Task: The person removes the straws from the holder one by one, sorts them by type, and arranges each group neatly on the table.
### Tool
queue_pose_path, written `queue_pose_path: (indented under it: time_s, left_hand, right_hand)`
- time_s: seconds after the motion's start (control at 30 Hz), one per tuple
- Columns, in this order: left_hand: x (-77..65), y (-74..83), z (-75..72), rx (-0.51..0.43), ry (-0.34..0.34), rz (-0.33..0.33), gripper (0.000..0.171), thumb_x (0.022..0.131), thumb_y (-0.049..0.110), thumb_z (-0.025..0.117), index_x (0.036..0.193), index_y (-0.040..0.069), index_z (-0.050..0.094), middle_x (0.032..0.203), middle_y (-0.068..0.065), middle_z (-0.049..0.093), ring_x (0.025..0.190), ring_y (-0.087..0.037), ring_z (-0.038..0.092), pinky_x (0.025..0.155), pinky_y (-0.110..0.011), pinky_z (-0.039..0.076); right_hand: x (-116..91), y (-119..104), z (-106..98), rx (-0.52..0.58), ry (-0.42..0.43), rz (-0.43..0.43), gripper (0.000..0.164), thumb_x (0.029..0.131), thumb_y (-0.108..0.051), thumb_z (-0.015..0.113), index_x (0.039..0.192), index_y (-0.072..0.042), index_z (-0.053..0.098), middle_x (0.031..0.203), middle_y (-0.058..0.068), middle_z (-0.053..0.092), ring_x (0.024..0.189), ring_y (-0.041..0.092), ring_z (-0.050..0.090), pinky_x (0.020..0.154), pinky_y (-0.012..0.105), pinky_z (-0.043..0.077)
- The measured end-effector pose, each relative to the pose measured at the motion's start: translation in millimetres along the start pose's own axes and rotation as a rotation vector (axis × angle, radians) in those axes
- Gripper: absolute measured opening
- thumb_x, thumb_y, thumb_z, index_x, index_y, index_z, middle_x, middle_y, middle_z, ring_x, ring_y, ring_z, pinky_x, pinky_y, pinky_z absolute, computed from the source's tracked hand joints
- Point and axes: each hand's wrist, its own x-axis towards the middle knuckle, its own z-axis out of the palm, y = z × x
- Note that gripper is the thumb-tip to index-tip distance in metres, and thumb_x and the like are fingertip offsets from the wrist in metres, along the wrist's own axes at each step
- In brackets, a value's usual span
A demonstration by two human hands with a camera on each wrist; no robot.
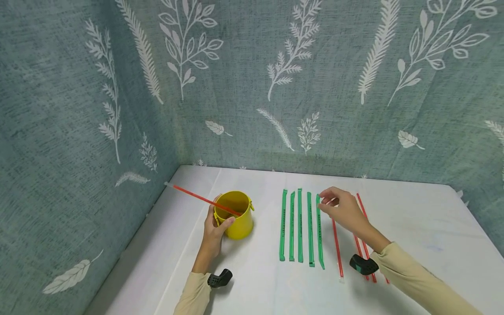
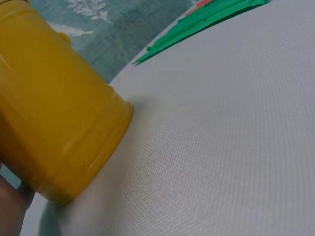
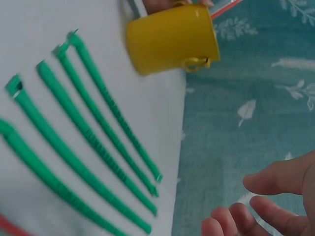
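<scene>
My left hand grips a small yellow bucket with the thumb at its near rim and the fingers round its left side. One red straw in a clear wrapper leans in the bucket, its end sticking out to the left. Over the far end of the rightmost green-wrapped straw hovers my right hand. In the right wrist view, its thumb and fingers stand apart with nothing between them. Below that hand lies another red straw, its far end partly hidden.
Several green-wrapped straws lie side by side in a row on the white table. More red straws lie to the right, partly covered by the right forearm. A patterned cloth hangs behind and to the left.
</scene>
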Motion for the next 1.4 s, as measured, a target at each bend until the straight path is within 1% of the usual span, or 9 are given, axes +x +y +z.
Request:
queue_pose_path:
  time_s: [0.1,0.37,0.63,0.8,0.97,1.1,1.23,1.4]
  left_hand:
    - [-1.6,-1.1,-0.1,-0.011,0.0,0.002,0.071,0.083,0.007,0.062,0.146,0.016,0.03,0.136,-0.013,0.043,0.12,-0.023,0.041,0.1,-0.021,0.037]
    - [-5.0,-3.1,0.9,-0.042,-0.006,0.015,0.069,0.083,0.006,0.061,0.145,0.016,0.032,0.134,-0.015,0.044,0.119,-0.025,0.042,0.099,-0.023,0.038]
    - [-6.7,-4.1,1.6,-0.039,0.001,0.007,0.071,0.083,0.007,0.061,0.146,0.016,0.03,0.135,-0.014,0.044,0.12,-0.025,0.042,0.099,-0.022,0.039]
    - [-7.1,-5.0,1.5,-0.034,-0.001,0.011,0.071,0.082,0.008,0.062,0.146,0.017,0.031,0.135,-0.014,0.044,0.119,-0.025,0.042,0.099,-0.022,0.039]
    - [-6.3,-4.4,1.3,-0.029,0.0,0.015,0.072,0.082,0.009,0.063,0.146,0.018,0.031,0.135,-0.013,0.044,0.119,-0.025,0.042,0.099,-0.023,0.039]
    - [-4.5,-2.6,0.9,-0.014,0.002,0.006,0.072,0.083,0.01,0.062,0.146,0.018,0.03,0.136,-0.012,0.044,0.12,-0.024,0.042,0.099,-0.023,0.038]
    - [-2.9,1.4,0.7,-0.002,-0.001,-0.023,0.073,0.084,0.008,0.061,0.147,0.017,0.028,0.137,-0.013,0.043,0.12,-0.023,0.041,0.1,-0.022,0.037]
    - [-1.8,9.2,1.3,0.016,-0.011,-0.037,0.074,0.084,0.006,0.06,0.148,0.012,0.024,0.138,-0.018,0.04,0.122,-0.027,0.04,0.101,-0.025,0.037]
  right_hand:
    - [4,-7,7,0.027,-0.01,-0.021,0.02,0.084,-0.008,0.068,0.103,-0.003,0.064,0.089,0.008,0.063,0.077,0.021,0.059,0.06,0.032,0.05]
    - [11,-24,23,0.055,-0.03,-0.065,0.019,0.084,-0.009,0.068,0.102,-0.004,0.064,0.087,0.006,0.063,0.077,0.021,0.059,0.062,0.034,0.049]
    - [18,-37,36,0.083,-0.037,-0.111,0.018,0.084,-0.008,0.068,0.102,-0.004,0.064,0.088,0.005,0.063,0.078,0.021,0.06,0.063,0.033,0.049]
    - [24,-46,44,0.099,-0.042,-0.119,0.017,0.085,-0.008,0.067,0.101,-0.005,0.064,0.087,0.005,0.063,0.077,0.021,0.06,0.062,0.032,0.049]
    - [28,-56,48,0.119,-0.065,-0.128,0.016,0.086,-0.007,0.065,0.102,-0.005,0.063,0.089,0.006,0.063,0.078,0.021,0.059,0.065,0.033,0.048]
    - [33,-63,53,0.122,-0.055,-0.137,0.016,0.085,-0.008,0.067,0.101,-0.006,0.064,0.088,0.005,0.063,0.078,0.02,0.059,0.065,0.033,0.048]
    - [37,-70,58,0.138,-0.059,-0.151,0.016,0.085,-0.008,0.067,0.1,-0.006,0.064,0.088,0.005,0.063,0.078,0.02,0.06,0.065,0.033,0.049]
    - [42,-79,65,0.147,-0.081,-0.147,0.015,0.085,-0.009,0.067,0.099,-0.007,0.063,0.087,0.004,0.063,0.077,0.019,0.059,0.064,0.032,0.05]
